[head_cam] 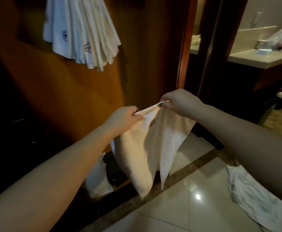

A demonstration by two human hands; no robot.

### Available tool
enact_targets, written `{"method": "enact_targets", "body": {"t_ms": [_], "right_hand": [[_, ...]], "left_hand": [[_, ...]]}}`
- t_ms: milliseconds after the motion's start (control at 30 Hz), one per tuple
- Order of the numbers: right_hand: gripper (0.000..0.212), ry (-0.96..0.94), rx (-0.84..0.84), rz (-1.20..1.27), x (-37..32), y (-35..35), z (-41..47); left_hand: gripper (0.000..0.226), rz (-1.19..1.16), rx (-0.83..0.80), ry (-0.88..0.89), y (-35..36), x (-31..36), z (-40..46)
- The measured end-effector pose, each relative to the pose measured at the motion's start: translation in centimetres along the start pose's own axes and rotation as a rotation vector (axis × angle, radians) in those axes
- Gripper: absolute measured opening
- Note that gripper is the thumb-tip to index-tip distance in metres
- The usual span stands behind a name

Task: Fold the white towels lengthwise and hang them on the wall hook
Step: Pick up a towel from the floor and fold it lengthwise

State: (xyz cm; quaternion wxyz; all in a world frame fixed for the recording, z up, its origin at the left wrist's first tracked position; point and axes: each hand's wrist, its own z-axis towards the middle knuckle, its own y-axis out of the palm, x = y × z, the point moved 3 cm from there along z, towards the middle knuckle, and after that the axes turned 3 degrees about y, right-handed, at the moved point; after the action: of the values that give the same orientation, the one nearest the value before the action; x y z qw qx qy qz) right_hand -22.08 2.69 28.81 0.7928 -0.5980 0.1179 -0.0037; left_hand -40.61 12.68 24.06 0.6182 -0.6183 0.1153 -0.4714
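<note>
A fan of folded hung towels (pixel 81 30) already drapes from the wall above you, so much is done, but a loose heap of towels (pixel 257 196) waits on the floor tiles. Your left hand (pixel 123 118) and right hand (pixel 178 102) each pinch the top edge of the towel (pixel 147 148) hanging between them, not yet on the hook. No container shows clearly.

A white terry-cloth towel (pixel 142 148) is held up in mid-air by its top edge, which is stretched taut; the cloth is draped downward in two folded panels ending in points. A fanned bundle of folded white towels (pixel 81 30) with blue emblems is hung high on the wooden wall.
</note>
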Motion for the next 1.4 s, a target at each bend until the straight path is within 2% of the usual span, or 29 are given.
{"method": "enact_targets", "body": {"t_ms": [100,233,467,533,600,667,733,833,967,1067,1200,1267,1333,1400], "right_hand": [[0.015,-0.021,-0.013,0.052,-3.3,-1.3,1.0],[0.01,-0.03,0.015,0.008,-5.6,-2.0,2.3],[0.008,-0.078,0.143,-0.072,-7.2,-0.5,3.1],[0.005,-0.052,0.139,-0.084,-7.3,0.4,3.7],[0.007,0.009,0.095,-0.106,-6.6,1.9,3.9],[0.011,0.081,0.009,-0.133,-5.4,4.4,3.5],[0.019,0.132,-0.082,-0.11,-4.4,6.9,3.0],[0.034,0.194,-0.14,0.012,-3.8,8.5,3.0],[0.049,0.191,-0.106,-0.185,-3.4,8.1,3.4],[0.045,0.226,-0.129,-0.154,-3.1,8.5,3.4],[0.03,0.262,-0.19,0.072,-3.4,8.9,2.4],[0.031,0.239,-0.215,0.119,-4.6,8.7,1.9],[0.026,0.205,-0.239,0.161,-6.3,8.3,1.2],[0.034,0.176,-0.261,0.287,-8.3,7.8,0.2]], "left_hand": [[0.031,0.238,-0.092,-0.091,-5.2,-4.2,-1.9],[0.034,0.263,-0.061,-0.232,-12.4,-8.1,-5.0],[0.004,-0.295,0.178,-0.245,-19.1,-11.0,-9.7],[0.007,-0.546,0.204,-0.215,-19.3,-11.3,-10.4],[0.022,-0.792,0.247,-0.152,-19.4,-12.0,-11.2],[0.033,-0.929,0.289,-0.127,-19.5,-12.7,-12.0],[0.034,-0.968,0.286,-0.147,-19.0,-13.3,-12.5],[0.04,-1.077,0.2,-0.208,-17.9,-14.0,-12.8],[0.038,-1.204,0.22,-0.267,-17.7,-15.0,-12.9],[0.024,-1.231,0.271,-0.375,-16.8,-15.9,-13.0],[0.015,-1.29,0.351,-0.544,-14.2,-16.5,-13.5],[0.018,-1.339,0.412,-0.526,-12.7,-16.4,-13.7],[0.019,-1.361,0.446,-0.432,-11.1,-15.6,-13.8],[0.021,-1.392,0.465,-0.365,-9.3,-14.2,-13.8]]}}
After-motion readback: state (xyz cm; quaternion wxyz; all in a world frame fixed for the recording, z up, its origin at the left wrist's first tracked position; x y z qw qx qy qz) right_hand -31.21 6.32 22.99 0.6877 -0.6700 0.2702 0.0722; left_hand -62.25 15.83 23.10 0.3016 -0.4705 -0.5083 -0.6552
